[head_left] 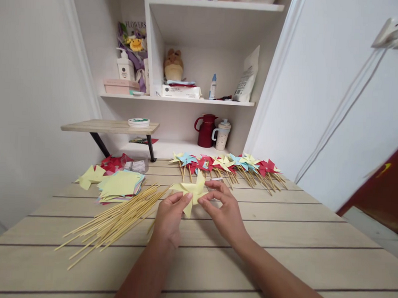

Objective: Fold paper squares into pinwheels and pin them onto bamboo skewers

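Note:
A pale yellow paper pinwheel (pixel 194 189) is held up over the middle of the table, its blades folded and spread. My left hand (pixel 172 210) grips its lower left part, thumb across the front. At the right edge, the thumb and forefinger of my right hand (pixel 223 208) pinch a blade, with the other fingers curled behind. Thin wooden sticks (pixel 122 220) lie in a loose bundle left of my left hand. Behind that bundle is a stack of coloured paper squares (pixel 122 186), a yellow one on top.
Finished pinwheels on sticks (pixel 218 163) lie in a row along the back. At the left are a loose yellow paper piece (pixel 91 176), red paper pieces (pixel 114 163) and a clear box (pixel 136 165). A small raised shelf (pixel 110 126) stands behind them.

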The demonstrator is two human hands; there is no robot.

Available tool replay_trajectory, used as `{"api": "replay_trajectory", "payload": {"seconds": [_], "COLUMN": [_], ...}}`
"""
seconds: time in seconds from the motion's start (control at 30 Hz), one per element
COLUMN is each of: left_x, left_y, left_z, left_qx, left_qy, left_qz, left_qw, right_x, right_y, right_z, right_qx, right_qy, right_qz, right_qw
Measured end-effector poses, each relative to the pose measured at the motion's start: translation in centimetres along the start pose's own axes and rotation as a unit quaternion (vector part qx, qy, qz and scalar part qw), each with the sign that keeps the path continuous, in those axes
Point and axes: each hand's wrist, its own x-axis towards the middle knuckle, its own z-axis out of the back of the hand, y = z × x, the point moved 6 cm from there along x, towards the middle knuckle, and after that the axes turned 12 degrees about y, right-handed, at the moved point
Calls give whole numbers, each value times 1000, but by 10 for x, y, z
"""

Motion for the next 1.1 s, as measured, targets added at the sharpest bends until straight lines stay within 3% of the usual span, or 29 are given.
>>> {"api": "replay_trajectory", "payload": {"seconds": [0.6,0.73,0.93,1.1], "left_x": [2,2,2,2], "left_y": [4,3,5,3], "left_z": [-2,1,9,6], "left_qx": [4,-26,-55,-13], "left_qy": [8,-14,-50,-43], "left_qz": [-15,-14,13,-10], "left_qw": [1000,999,997,999], "right_x": [0,1,4,5], "right_y": [4,5,-17,-25], "right_z": [0,4,5,-5], "right_qx": [-9,14,219,258], "right_qy": [-6,-15,-14,29], "right_qz": [17,23,-71,-142], "right_qw": [1000,1000,973,955]}}
